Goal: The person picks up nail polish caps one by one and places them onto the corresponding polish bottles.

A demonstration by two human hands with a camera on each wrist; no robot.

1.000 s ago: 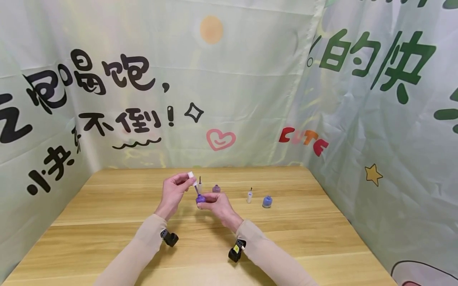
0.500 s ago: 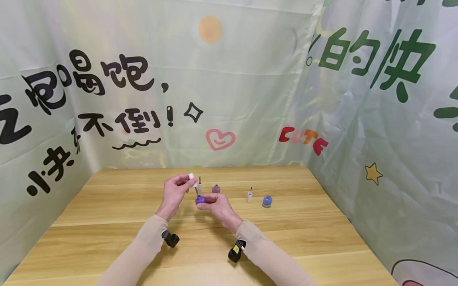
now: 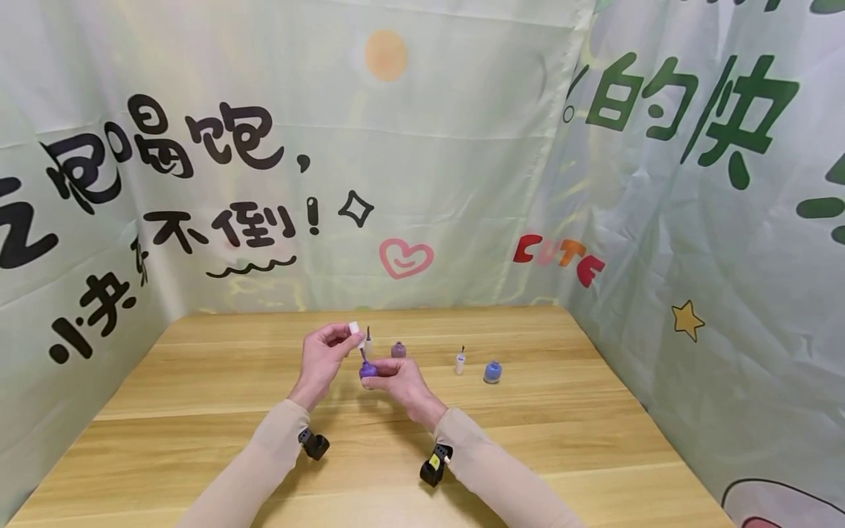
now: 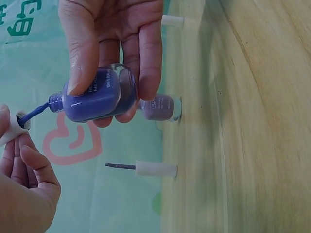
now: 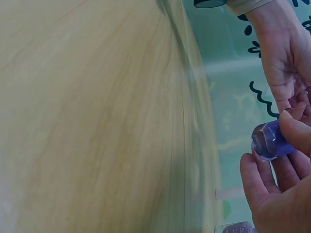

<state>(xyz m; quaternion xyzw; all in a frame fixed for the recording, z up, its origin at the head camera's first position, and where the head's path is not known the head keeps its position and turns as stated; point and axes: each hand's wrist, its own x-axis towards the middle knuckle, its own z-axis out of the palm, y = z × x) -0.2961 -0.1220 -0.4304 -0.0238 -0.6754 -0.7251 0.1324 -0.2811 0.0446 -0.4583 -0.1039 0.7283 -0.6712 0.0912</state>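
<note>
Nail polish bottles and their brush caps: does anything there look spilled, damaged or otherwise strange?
No visible spill or damage. Slightly odd: two white caps stand upside down on the table, brushes pointing up, near the uncapped mauve bottle and blue bottle. The violet bottle in the right hand looks intact.
</note>
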